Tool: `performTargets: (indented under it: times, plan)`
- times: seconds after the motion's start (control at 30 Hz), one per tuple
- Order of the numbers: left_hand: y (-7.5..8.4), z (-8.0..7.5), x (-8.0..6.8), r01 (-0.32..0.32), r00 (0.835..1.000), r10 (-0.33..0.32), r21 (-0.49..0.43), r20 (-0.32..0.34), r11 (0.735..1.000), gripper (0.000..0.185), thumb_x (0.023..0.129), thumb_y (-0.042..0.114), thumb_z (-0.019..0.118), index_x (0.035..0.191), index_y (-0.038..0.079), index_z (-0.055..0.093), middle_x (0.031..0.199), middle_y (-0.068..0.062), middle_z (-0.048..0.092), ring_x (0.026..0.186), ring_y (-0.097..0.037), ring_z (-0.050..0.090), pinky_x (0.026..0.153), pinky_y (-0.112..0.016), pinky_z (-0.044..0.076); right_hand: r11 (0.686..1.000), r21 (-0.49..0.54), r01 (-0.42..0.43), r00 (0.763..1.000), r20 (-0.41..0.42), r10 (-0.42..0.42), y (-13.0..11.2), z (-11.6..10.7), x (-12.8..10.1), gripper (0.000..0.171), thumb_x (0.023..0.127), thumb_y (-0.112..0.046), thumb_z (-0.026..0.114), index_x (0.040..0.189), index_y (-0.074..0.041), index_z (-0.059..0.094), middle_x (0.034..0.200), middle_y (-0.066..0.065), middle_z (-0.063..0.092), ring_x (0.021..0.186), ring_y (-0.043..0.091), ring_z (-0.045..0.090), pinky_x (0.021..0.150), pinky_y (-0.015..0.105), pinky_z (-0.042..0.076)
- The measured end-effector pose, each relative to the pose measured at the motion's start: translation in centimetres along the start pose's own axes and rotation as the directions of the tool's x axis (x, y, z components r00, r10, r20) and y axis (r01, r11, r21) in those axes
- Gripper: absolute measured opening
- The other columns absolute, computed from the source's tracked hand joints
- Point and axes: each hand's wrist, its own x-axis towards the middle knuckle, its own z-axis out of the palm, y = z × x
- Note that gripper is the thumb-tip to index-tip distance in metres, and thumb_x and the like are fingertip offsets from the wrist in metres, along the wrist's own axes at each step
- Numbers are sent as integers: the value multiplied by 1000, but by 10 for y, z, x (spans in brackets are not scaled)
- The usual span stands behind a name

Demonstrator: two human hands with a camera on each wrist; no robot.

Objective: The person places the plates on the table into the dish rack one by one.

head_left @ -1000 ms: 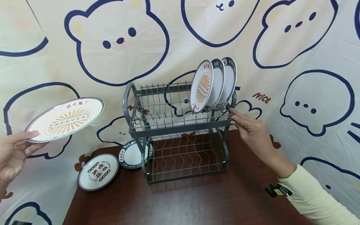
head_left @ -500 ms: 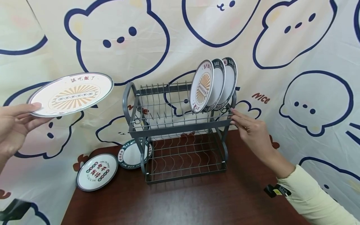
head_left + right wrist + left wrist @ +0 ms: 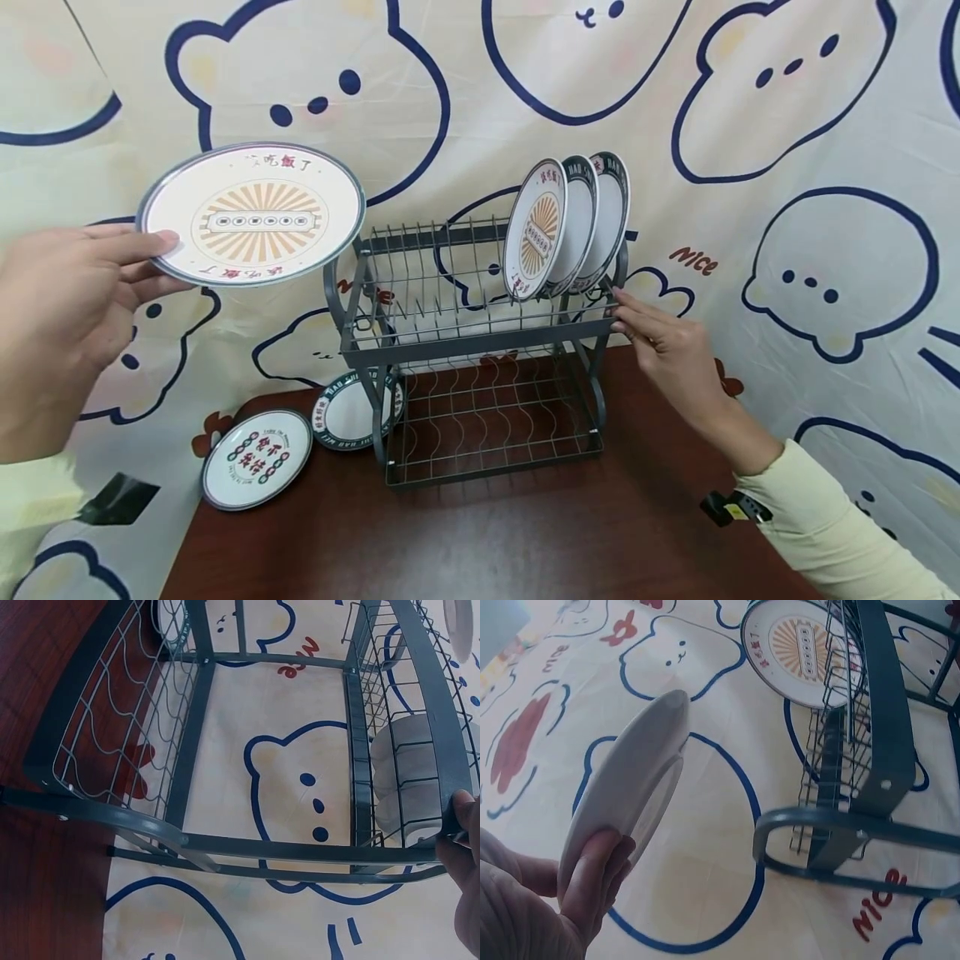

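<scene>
Head view: the left hand (image 3: 82, 300) pinches the left edge of a sunburst plate (image 3: 258, 217), thumb on the printed face; the plate is held in the air between this hand and the two-tier wire dish rack (image 3: 480, 343). The right hand (image 3: 671, 342) pinches the rack's upper tier at the corner. Left of its fingertips, three plates stand on edge in that tier: a second sunburst plate (image 3: 534, 232), a middle green-rimmed plate (image 3: 575, 229) and an outer green-rimmed plate (image 3: 615, 218). Below the left hand and to its right, a red-lettered plate (image 3: 257, 460) rests on the wooden table (image 3: 510, 542), a lower green-rimmed plate (image 3: 347, 414) just beside it, partly hidden by the rack.

Left wrist view: the held plate shows nearly edge-on, fingers against its underside; the rack stands apart from this hand.

Right wrist view: the right hand, partly cropped, grips the frame, white plate backs just beside it behind the wires
</scene>
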Motion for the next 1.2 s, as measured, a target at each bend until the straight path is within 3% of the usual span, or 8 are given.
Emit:
performTargets:
  times: [0.23,0.5,0.6,0.7,0.87,1.03,1.13,1.2]
  plan:
    - [2,12,3,31,999,-29,-48,46,998,79,93,16,74,161,20,32,132,6,54,86,-9,74,74,-18,61,999,-20,-27,999,38,28,1,-2,0,33,83,11,76,115,3,76,129,16,71,112,37,72,90,0,44]
    - [-1,26,3,71,991,-57,-117,120,991,80,94,8,72,162,14,29,125,4,59,89,-11,75,78,-24,62,996,-84,-33,985,166,47,-5,-20,17,28,84,1,81,112,1,78,121,18,75,106,35,75,76,34,63]
    - [-2,30,5,94,986,-74,-136,147,986,81,94,8,72,162,15,28,123,3,61,90,-12,76,79,-26,63,987,-143,-71,988,124,89,-14,-28,28,13,90,-4,76,102,2,76,101,16,78,90,30,76,65,37,63]
    - [-3,36,5,119,980,-96,-124,175,985,81,95,9,70,163,15,26,125,3,60,91,-12,76,80,-26,62,975,-126,-182,981,39,188,-29,-37,44,12,97,-11,66,94,0,71,86,12,73,76,20,68,65,24,57]
    - [-5,56,1,127,974,-109,-77,200,989,78,98,10,66,163,12,23,132,0,55,91,-9,75,83,-24,62,920,144,-364,931,49,361,-61,-51,87,23,104,-24,56,105,-4,68,96,8,71,77,12,67,65,12,54]
    - [-8,74,-5,102,975,-93,-39,203,994,71,101,10,63,161,7,26,133,-2,55,92,-9,75,85,-23,61,894,237,-382,916,229,330,-91,-42,133,23,106,-17,52,123,-4,61,102,11,71,80,20,70,67,21,61]
    - [-11,84,-9,92,972,-84,-26,217,995,67,102,11,60,160,5,28,135,-4,55,99,-9,74,89,-24,60,868,204,-453,856,374,358,-103,-28,154,25,106,-20,52,124,-4,61,101,13,72,82,24,72,72,29,63]
    - [-13,90,-12,92,970,-83,-28,230,995,65,103,12,59,160,4,29,136,-4,54,102,-10,73,90,-24,59,817,201,-540,785,472,402,-108,-17,168,31,107,-26,53,128,-4,60,108,14,71,88,25,74,78,33,64]
